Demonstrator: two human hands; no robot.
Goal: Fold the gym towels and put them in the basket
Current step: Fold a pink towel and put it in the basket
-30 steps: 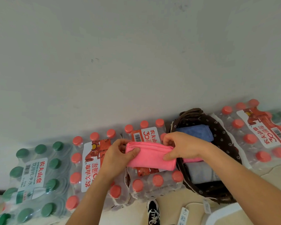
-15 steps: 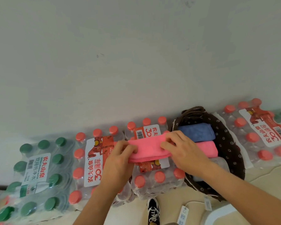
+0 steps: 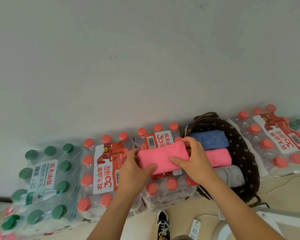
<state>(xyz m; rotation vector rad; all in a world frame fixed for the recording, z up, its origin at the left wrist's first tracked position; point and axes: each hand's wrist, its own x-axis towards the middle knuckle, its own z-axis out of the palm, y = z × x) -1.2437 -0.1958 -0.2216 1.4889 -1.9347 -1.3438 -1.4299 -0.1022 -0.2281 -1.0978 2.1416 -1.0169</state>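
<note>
Pale bare wall fills the upper part of the head view. Below it, packs of water bottles (image 3: 109, 170) stand in a row on the floor and serve as a counter.

Both hands hold a folded pink towel (image 3: 163, 157) over the middle pack; I cannot tell if it rests on the caps. The left hand (image 3: 133, 172) grips its left end and the right hand (image 3: 197, 160) grips its right end. On each, the thumb lies on the near side and the fingers (image 3: 189, 141) curl over the far edge.

The towel's long axis runs left to right. The dark brown basket (image 3: 241, 148) lies just beside it on the right, so the right hand is nearer. Inside it a blue towel (image 3: 209, 140), a second pink towel (image 3: 218, 157) and a grey towel (image 3: 230, 175) lie side by side with the same axis.

The held towel looks soft, thick and evenly folded, so it probably only needs to go sideways.
</note>
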